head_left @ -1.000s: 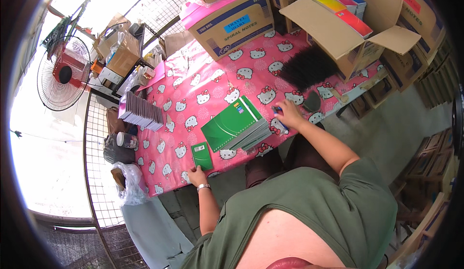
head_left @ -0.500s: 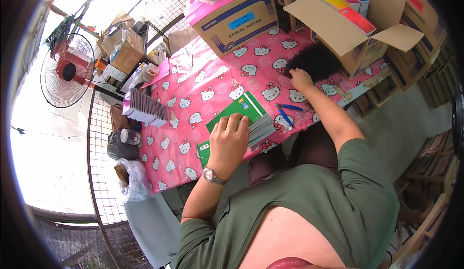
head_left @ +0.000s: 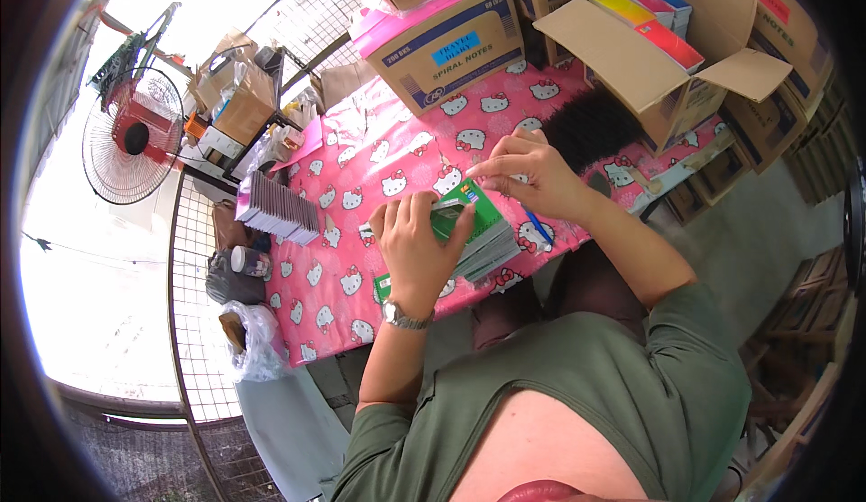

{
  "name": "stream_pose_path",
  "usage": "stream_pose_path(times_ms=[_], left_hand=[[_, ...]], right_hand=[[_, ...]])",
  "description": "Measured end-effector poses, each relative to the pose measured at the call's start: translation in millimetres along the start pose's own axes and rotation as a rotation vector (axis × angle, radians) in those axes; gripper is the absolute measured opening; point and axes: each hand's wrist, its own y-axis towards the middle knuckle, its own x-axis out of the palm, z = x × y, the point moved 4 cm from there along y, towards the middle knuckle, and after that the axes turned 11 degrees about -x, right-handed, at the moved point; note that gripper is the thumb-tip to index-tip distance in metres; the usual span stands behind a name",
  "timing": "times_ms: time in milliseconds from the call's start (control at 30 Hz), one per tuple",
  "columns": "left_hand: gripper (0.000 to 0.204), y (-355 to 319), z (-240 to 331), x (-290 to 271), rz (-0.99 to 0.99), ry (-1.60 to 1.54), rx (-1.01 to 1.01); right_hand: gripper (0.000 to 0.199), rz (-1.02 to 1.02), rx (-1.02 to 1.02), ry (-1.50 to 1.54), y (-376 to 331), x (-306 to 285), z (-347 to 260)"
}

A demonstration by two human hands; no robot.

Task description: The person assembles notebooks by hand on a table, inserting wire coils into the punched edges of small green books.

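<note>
A stack of green-covered notebooks (head_left: pixel 492 242) sits near the front edge of the pink table. My left hand (head_left: pixel 413 245) grips the top notebook, thumb on its near side and fingers over the far side; its cover edge is raised and bent. Just beyond the stack's right corner, my right hand (head_left: pixel 534 175) is pinched, thumb against fingertips. Anything in that pinch is too small to make out. Under the right hand lies a pair of blue-handled pliers (head_left: pixel 538 228), partly hidden. A dark bristly heap of thin black strands (head_left: pixel 595 123) lies behind the right hand.
Upright notebooks (head_left: pixel 275 211) stand in a row on the left. A closed carton (head_left: pixel 451 46) is at the back; an open carton (head_left: pixel 622 51) with colourful notebooks stands back right. A fan (head_left: pixel 133 137), a jar (head_left: pixel 250 261) and a plastic bag (head_left: pixel 257 344) are along the left side.
My right hand has come from the black heap toward the notebook stack. My left hand has shifted slightly and now lifts the top notebook's edge.
</note>
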Motion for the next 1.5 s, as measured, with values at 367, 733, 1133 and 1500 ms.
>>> stream_pose_path(times_ms=[367, 733, 1133, 1500], left_hand=[[0.03, 7.4, -3.2, 18.3, 0.031, 0.033, -0.002], [0.025, 9.0, 10.6, 16.6, -0.111, 0.111, 0.039], [0.023, 5.6, 10.1, 3.0, -0.236, -0.027, 0.124], [0.011, 4.8, 7.4, -1.0, -0.276, -0.098, 0.168]], right_hand=[[0.019, 0.044, -0.054, 0.061, 9.8, 3.5, -15.5], [0.025, -0.095, 0.118, 0.263, 3.4, -6.4, -11.9], [0.04, -0.317, 0.413, 0.339, 15.8, -12.4, -37.9], [0.062, -0.634, 0.85, -0.473, -240.6, 0.4, 150.7]])
